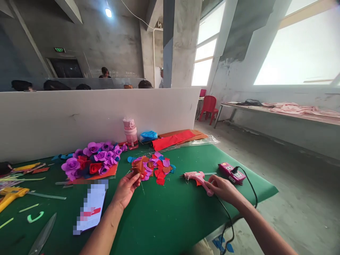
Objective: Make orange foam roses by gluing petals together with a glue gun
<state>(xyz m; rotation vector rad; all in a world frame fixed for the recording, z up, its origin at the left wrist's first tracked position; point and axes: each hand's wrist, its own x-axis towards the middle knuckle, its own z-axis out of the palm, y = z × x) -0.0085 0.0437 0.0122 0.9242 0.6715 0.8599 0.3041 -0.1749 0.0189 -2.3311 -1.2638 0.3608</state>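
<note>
Between thumb and fingers, my left hand [126, 189] pinches a brown paper flower [139, 165] by its base, with a thin wire hanging below. My right hand [221, 187] has its fingers closed about the rear of a pink hot glue gun [195, 176], whose nozzle points left; the gun appears to rest on the table. Loose petals [162, 169] in red, purple, brown and blue lie in a heap behind the flower. Left of that heap are finished purple and red paper flowers [92, 157].
A phone [91, 205], a scissor blade [44, 233], a yellow glue gun [12, 194] and glue sticks lie to the left. A pink bottle [130, 132] stands by the white partition [101, 109]. At right, a black cord runs from a pink power block [231, 173] over the table edge.
</note>
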